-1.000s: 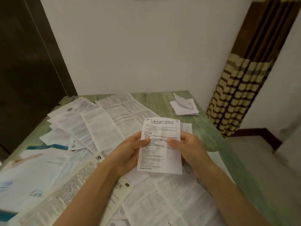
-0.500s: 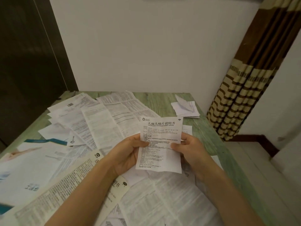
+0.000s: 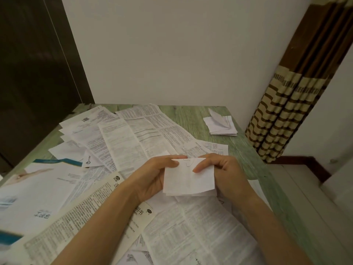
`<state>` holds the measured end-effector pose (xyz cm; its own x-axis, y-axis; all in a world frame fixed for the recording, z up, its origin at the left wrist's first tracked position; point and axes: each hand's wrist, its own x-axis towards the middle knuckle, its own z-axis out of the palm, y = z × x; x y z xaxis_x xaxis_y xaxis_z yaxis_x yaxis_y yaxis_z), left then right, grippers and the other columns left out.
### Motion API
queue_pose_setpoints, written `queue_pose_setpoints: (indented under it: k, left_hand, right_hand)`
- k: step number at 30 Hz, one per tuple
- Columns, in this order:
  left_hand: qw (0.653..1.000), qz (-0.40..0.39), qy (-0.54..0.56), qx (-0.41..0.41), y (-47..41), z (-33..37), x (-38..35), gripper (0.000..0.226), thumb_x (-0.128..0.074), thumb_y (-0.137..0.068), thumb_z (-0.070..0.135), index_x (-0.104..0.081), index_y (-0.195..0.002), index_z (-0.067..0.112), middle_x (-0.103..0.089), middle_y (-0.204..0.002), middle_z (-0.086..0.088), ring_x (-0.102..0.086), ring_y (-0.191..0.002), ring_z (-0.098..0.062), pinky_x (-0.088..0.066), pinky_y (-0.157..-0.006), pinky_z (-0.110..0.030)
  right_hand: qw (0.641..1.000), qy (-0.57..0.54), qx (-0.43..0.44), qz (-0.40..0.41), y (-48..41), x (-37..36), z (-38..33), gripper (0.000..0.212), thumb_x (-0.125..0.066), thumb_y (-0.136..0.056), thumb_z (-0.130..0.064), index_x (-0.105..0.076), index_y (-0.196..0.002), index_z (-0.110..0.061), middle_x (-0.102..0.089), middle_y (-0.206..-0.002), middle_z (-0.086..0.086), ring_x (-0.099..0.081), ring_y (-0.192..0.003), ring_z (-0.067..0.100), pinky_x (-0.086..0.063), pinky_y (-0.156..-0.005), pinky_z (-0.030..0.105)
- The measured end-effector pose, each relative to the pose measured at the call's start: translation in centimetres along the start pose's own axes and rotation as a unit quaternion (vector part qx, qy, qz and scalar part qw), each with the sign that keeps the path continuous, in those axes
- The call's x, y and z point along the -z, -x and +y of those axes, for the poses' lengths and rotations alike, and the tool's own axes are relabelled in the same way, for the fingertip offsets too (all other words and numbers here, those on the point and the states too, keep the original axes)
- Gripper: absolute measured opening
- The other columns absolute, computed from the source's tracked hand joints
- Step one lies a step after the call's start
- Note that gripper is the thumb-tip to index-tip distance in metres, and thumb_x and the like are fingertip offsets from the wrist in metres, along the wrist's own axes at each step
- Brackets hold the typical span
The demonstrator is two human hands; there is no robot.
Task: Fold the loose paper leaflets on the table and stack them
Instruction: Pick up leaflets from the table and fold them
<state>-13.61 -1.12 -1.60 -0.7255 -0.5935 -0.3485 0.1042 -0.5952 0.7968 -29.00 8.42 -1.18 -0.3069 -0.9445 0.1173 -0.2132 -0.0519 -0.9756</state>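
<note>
Mid-fold on one small white paper leaflet (image 3: 189,181), blank side up, held just above the paper clutter at centre. Left hand (image 3: 152,176) and right hand (image 3: 227,173) each pinch a top corner, with fingers (image 3: 199,168) curled onto the sheet and nothing else in either hand. The lower edge shows layered plies slightly out of line, so it reads as doubled over.

My read: crease step in hand, task early overall. The small pile of folded white leaflets (image 3: 221,125) sits at the far right of the green wood-grain table (image 3: 191,115), well apart from the hands. A spread of unfolded printed leaflets (image 3: 122,142) covers the left and near side.

Next: square the edges, press the crease, maybe fold again to match the pile, then reach far right. The pile's top sheet sticks up and could slide.
</note>
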Motion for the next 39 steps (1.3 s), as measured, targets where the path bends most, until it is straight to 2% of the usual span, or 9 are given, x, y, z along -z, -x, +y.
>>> queue_pose_setpoints:
  k: [2, 7, 11, 14, 18, 25, 30, 36, 39]
  left_hand:
    - [1.0, 0.006, 0.0, -0.011, 0.2, 0.2, -0.2, 0.023, -0.047, -0.09, -0.005, -0.063, -0.104, -0.001, -0.071, -0.099, -0.017, -0.07, -0.085, -0.023, -0.059, -0.07, -0.032]
    - [0.997, 0.015, -0.027, -0.066, 0.9, 0.6, -1.2, 0.018, -0.05, -0.091, -0.002, -0.064, -0.103, 0.001, -0.071, -0.094, -0.013, -0.07, -0.079, -0.02, -0.059, -0.062, -0.029]
    - [0.987, 0.051, -0.096, -0.121, 1.1, 0.4, -1.4, 0.016, -0.056, -0.089, 0.0, -0.066, -0.099, 0.009, -0.07, -0.094, -0.011, -0.066, -0.085, -0.019, -0.056, -0.073, -0.029]
    - [0.981, 0.067, -0.116, -0.138, 1.4, 0.4, -1.5, 0.016, -0.057, -0.089, 0.001, -0.066, -0.097, 0.013, -0.07, -0.092, -0.009, -0.065, -0.085, -0.019, -0.054, -0.075, -0.03]
    - [0.978, 0.071, -0.124, -0.151, 1.6, 0.6, -1.6, 0.016, -0.058, -0.09, 0.003, -0.065, -0.099, 0.014, -0.07, -0.09, -0.008, -0.064, -0.082, -0.018, -0.053, -0.074, -0.029]
    - [0.983, 0.039, -0.149, -0.098, 2.1, 0.3, -1.7, 0.019, -0.06, -0.088, 0.008, -0.066, -0.104, 0.0, -0.071, -0.097, -0.02, -0.07, -0.081, -0.025, -0.06, -0.069, -0.033]
    - [0.97, 0.063, -0.196, -0.126, 2.2, 0.4, -1.8, 0.014, -0.058, -0.09, 0.005, -0.068, -0.1, 0.005, -0.073, -0.082, -0.007, -0.07, -0.069, -0.013, -0.056, -0.056, -0.022]
    - [0.948, 0.083, -0.273, -0.143, 2.2, 0.4, -1.7, 0.015, -0.062, -0.088, 0.007, -0.07, -0.09, 0.02, -0.074, -0.082, -0.001, -0.07, -0.075, -0.012, -0.057, -0.071, -0.026]
    - [0.935, 0.07, -0.316, -0.144, 2.4, 0.3, -2.0, 0.012, -0.064, -0.087, 0.01, -0.07, -0.092, 0.02, -0.074, -0.086, -0.001, -0.07, -0.081, -0.014, -0.056, -0.079, -0.03]
  right_hand:
    - [1.0, -0.028, -0.006, -0.005, 0.0, 0.1, -0.4, 0.047, -0.048, -0.078, 0.024, -0.073, -0.06, -0.011, -0.07, -0.087, -0.004, -0.065, -0.083, 0.007, -0.051, -0.064, 0.017]
    - [0.994, -0.094, -0.045, 0.03, 0.0, 1.0, -1.3, 0.044, -0.043, -0.083, 0.016, -0.075, -0.068, -0.01, -0.072, -0.086, 0.003, -0.063, -0.079, 0.013, -0.05, -0.061, 0.021]
    - [0.981, -0.17, -0.091, 0.034, 0.3, 0.9, -1.7, 0.026, -0.053, -0.074, -0.019, -0.074, -0.085, -0.008, -0.07, -0.088, 0.01, -0.064, -0.079, 0.022, -0.05, -0.065, 0.029]
    - [0.982, -0.141, -0.12, 0.035, 0.1, 0.7, -1.5, 0.036, -0.056, -0.081, -0.04, -0.068, -0.104, -0.016, -0.07, -0.094, 0.006, -0.065, -0.08, 0.02, -0.051, -0.065, 0.034]
    - [0.994, -0.024, -0.099, 0.049, 0.3, 0.1, -1.4, 0.016, -0.072, -0.079, -0.018, -0.065, -0.093, -0.021, -0.07, -0.092, 0.0, -0.067, -0.081, 0.012, -0.056, -0.065, 0.024]
    - [0.991, -0.081, -0.069, 0.084, 0.4, 0.3, -1.3, 0.022, -0.074, -0.074, -0.005, -0.066, -0.092, -0.015, -0.073, -0.087, 0.002, -0.07, -0.075, 0.009, -0.057, -0.062, 0.022]
    - [0.991, -0.083, -0.07, 0.081, 0.3, 0.2, -1.3, 0.027, -0.075, -0.073, -0.002, -0.066, -0.096, -0.011, -0.073, -0.087, 0.003, -0.069, -0.073, 0.009, -0.056, -0.061, 0.022]
    - [0.993, -0.061, -0.09, 0.037, 0.3, 1.2, -1.6, 0.035, -0.075, -0.071, -0.001, -0.064, -0.103, -0.014, -0.069, -0.09, 0.003, -0.067, -0.078, 0.012, -0.055, -0.066, 0.026]
    - [0.995, -0.021, -0.091, 0.029, 0.5, 2.2, -2.3, 0.031, -0.072, -0.072, -0.021, -0.068, -0.103, -0.021, -0.071, -0.093, -0.002, -0.065, -0.083, 0.012, -0.052, -0.071, 0.024]
